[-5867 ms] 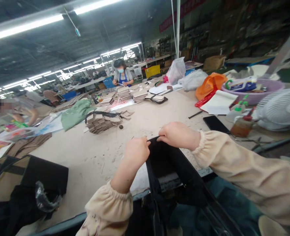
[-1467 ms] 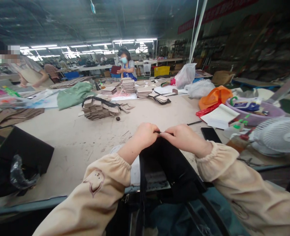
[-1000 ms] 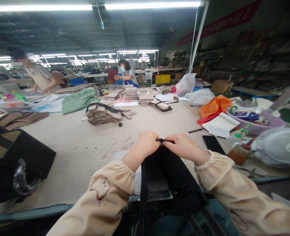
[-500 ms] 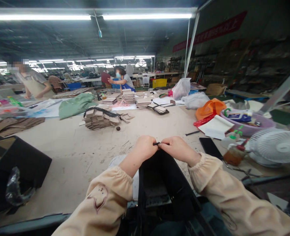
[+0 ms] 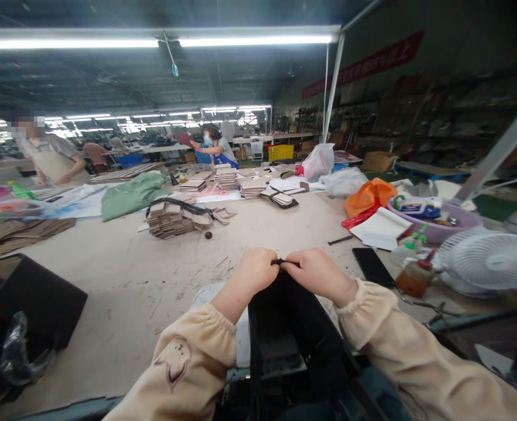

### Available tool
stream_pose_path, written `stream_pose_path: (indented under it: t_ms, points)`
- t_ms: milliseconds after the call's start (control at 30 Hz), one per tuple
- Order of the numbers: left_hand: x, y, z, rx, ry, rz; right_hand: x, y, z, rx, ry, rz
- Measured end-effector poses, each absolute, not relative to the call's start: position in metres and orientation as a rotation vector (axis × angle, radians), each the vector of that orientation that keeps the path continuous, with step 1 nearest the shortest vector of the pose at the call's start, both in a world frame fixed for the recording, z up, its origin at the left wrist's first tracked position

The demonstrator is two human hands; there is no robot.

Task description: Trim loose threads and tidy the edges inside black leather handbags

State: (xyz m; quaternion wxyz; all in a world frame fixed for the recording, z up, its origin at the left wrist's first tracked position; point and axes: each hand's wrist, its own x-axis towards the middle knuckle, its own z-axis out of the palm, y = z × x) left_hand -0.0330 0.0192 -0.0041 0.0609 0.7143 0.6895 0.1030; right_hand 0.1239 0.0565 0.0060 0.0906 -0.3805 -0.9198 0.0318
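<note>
A black bag (image 5: 311,327) stands open-topped in front of me at the table's near edge, its dark inside facing up. My left hand (image 5: 257,270) pinches the far end of its rim from the left. From the right, my right hand (image 5: 317,272) pinches the same rim, thumb and fingers pressed together. A short strip of black edge shows between the two hands, which almost touch. Under the bag lies a pale sheet or pad (image 5: 241,333), mostly hidden. Both forearms wear loose beige sleeves.
On the right are a black phone (image 5: 372,267), a white fan (image 5: 489,260), a bottle of amber liquid (image 5: 415,279) and a purple basin (image 5: 455,228). A black box (image 5: 43,298) stands left. Ahead lie stacked brown pieces (image 5: 171,221) and a green cloth (image 5: 133,196). Two co-workers stand beyond.
The view has tilted up a little, so the scene sits slightly lower and further left. Both hands keep their pinch on the bag's rim, with only a slight shift.
</note>
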Motion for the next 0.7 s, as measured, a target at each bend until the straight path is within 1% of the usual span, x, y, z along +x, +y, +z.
stream_pose_path:
  t_ms: [167,300,700]
  points:
    - [-0.032,0.017,-0.008,2.193,2.112,0.319,0.112,0.05,0.01,-1.202,-2.703,-0.074]
    - [-0.032,0.014,-0.008,2.265,2.062,0.334,0.105,0.047,0.012,-1.176,-2.699,-0.127]
    - [-0.024,0.015,-0.009,2.209,2.095,0.347,0.129,0.047,0.012,-1.262,-2.746,-0.05]
